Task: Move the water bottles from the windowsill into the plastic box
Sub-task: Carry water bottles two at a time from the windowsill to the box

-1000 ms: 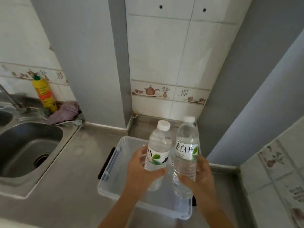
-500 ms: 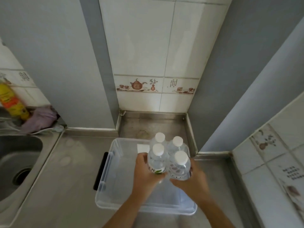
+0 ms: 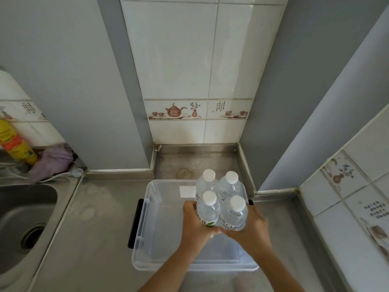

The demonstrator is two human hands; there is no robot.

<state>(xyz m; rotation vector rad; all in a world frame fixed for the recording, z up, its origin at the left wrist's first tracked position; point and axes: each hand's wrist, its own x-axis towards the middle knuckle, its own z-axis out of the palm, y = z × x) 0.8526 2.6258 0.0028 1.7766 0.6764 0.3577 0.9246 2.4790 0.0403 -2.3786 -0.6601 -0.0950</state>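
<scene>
A clear plastic box (image 3: 147, 218) with black side handles sits on the steel counter. Several white-capped water bottles stand upright in its right part. Two stand at the back: one on the left (image 3: 207, 182) and one on the right (image 3: 230, 185). My left hand (image 3: 194, 226) is wrapped around the front left bottle (image 3: 208, 209). My right hand (image 3: 250, 228) is wrapped around the front right bottle (image 3: 235, 213). The bottoms of the bottles are hidden by my hands, so I cannot tell whether the front pair rests on the box floor.
A steel sink (image 3: 23, 218) lies at the left. Behind it stand a yellow bottle (image 3: 12, 142) and a purple cloth (image 3: 52, 161). Tiled and grey walls enclose the counter (image 3: 96, 239), with a tiled ledge (image 3: 357, 218) at the right.
Both hands have lowered the two held bottles into the box, beside two bottles standing at the back. The camera has tilted down and to the right.
</scene>
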